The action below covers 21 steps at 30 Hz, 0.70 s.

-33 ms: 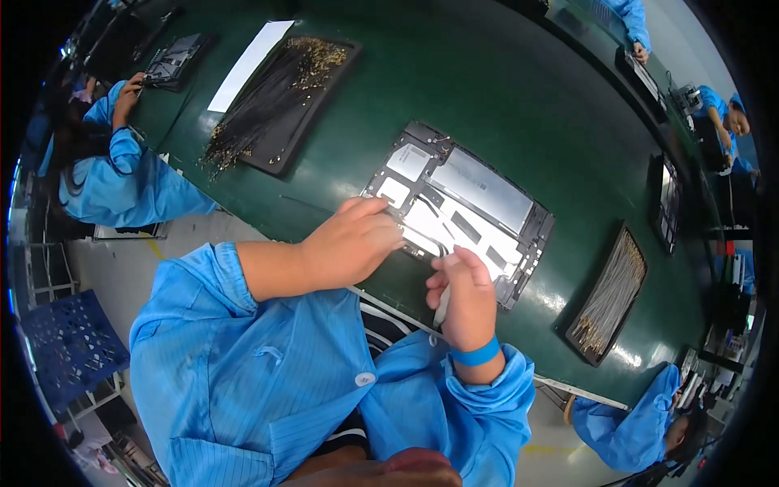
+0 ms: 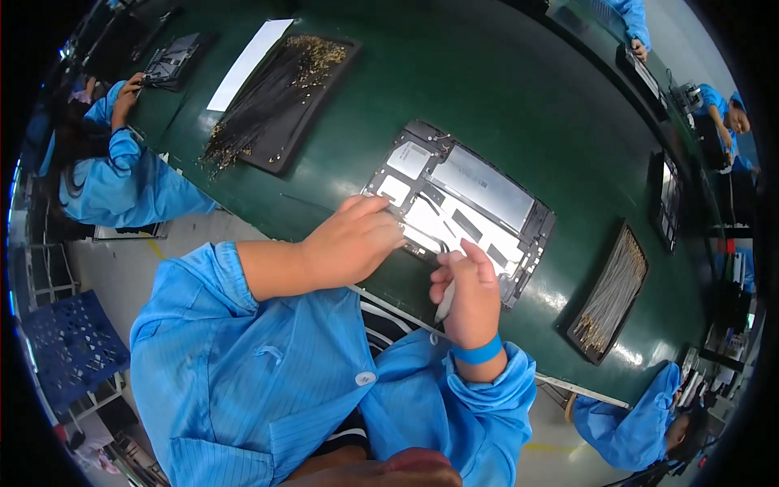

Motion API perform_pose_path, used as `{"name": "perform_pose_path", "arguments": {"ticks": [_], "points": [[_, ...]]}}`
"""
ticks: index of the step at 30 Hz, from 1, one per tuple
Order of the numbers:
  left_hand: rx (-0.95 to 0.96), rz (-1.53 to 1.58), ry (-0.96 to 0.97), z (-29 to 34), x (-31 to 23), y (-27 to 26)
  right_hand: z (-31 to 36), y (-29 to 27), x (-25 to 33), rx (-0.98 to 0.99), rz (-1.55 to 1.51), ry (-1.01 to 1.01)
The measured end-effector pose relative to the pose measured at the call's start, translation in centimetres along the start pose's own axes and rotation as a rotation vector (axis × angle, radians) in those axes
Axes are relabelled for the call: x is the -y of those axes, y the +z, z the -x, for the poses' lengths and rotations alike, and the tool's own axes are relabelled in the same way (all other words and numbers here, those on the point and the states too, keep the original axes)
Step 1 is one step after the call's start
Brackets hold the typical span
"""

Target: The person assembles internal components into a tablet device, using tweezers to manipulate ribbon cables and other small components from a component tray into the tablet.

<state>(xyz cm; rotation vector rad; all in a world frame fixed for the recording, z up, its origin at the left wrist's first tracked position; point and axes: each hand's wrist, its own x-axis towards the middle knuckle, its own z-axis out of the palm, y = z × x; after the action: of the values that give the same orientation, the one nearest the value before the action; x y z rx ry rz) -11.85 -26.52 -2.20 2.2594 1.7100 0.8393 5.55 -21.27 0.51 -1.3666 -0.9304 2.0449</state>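
An opened tablet-like device (image 2: 418, 215) lies at a slant on the green table, its inner parts facing up: a silver battery, white plates, black strips and a dark frame. My left hand (image 2: 353, 243) rests at its near left edge, fingers curled over and closed; whatever they pinch is hidden beneath them. Near the device's front edge, my right hand (image 2: 471, 296), with a blue wristband, is closed on a slim tool. The tool's pale handle (image 2: 443, 307) shows below the palm, and a dark bent tip (image 2: 441, 243) seems to reach over the device.
Beyond my left hand, a black tray (image 2: 312, 109) holds many dark cables with gold ends, beside a white sheet (image 2: 250, 65). At right stands a tray of pale cables (image 2: 610, 296) near another device (image 2: 668, 203). Co-workers in blue sit around the table, one handling a device (image 2: 174, 61).
My right hand has shifted very slightly to the right with the tool. My left hand and the device stay in place.
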Motion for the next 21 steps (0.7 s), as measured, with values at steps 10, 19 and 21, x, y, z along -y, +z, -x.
{"name": "perform_pose_path", "arguments": {"ticks": [10, 19, 21], "points": [[0.048, -0.035, -0.013, 0.2, 0.0, -0.1, -0.8, 0.9, -1.0, -0.17, 0.182, -0.568], [0.063, -0.069, 0.008, 0.0, 0.0, -0.3, -2.7, 1.5, -3.8, -0.186, 0.385, -0.958], [0.059, -0.075, 0.012, 0.0, 0.0, -0.3, -3.0, 1.5, -4.0, -0.182, 0.38, -0.988]]}}
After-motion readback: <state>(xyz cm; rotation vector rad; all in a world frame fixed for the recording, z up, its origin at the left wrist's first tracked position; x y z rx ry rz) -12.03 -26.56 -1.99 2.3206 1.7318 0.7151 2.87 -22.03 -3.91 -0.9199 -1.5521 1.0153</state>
